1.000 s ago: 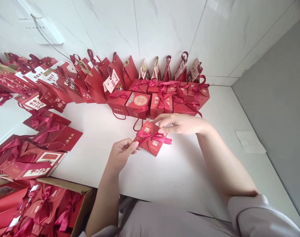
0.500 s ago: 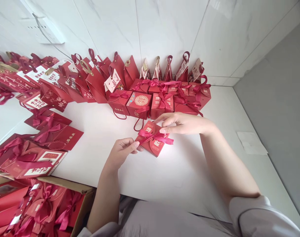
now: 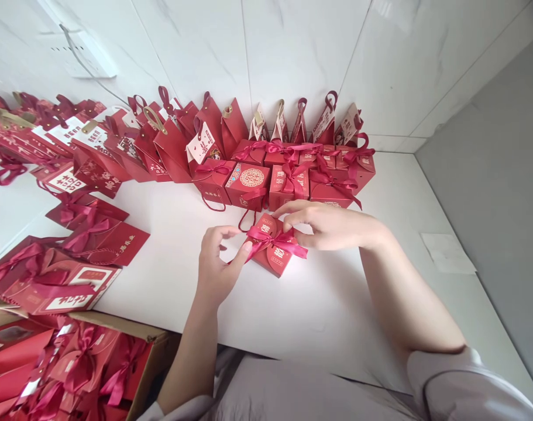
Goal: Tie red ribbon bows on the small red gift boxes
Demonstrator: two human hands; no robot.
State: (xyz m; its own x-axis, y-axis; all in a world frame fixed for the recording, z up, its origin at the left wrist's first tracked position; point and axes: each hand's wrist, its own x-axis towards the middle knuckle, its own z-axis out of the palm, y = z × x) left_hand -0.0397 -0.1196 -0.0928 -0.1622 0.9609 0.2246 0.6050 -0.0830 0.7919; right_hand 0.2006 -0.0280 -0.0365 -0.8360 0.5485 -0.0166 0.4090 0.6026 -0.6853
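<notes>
A red gift box (image 3: 275,264) with gold lettering lies nearly flat on the white table, a crimson ribbon bow (image 3: 271,238) tied across it. My right hand (image 3: 325,225) is curled over its upper right side, fingertips on the box and thumb by the bow's right loop. At the left corner is my left hand (image 3: 222,263), thumb touching the ribbon's left side and fingers spread away from it. Just behind, a dark red cord handle (image 3: 247,219) loops out by the box's upper left edge.
Filled-out red boxes (image 3: 247,184) with bows stand in rows behind my hands, with peaked bags along the tiled wall. Flatter red boxes (image 3: 84,286) lie at the left. A cardboard carton (image 3: 150,336) full of red boxes sits lower left. White paper (image 3: 448,253) lies right.
My left hand has opened, its fingers lifting up and away from the thumb at the ribbon's left side. My right thumb has shifted slightly right and down beside the bow. The box stays almost in place.
</notes>
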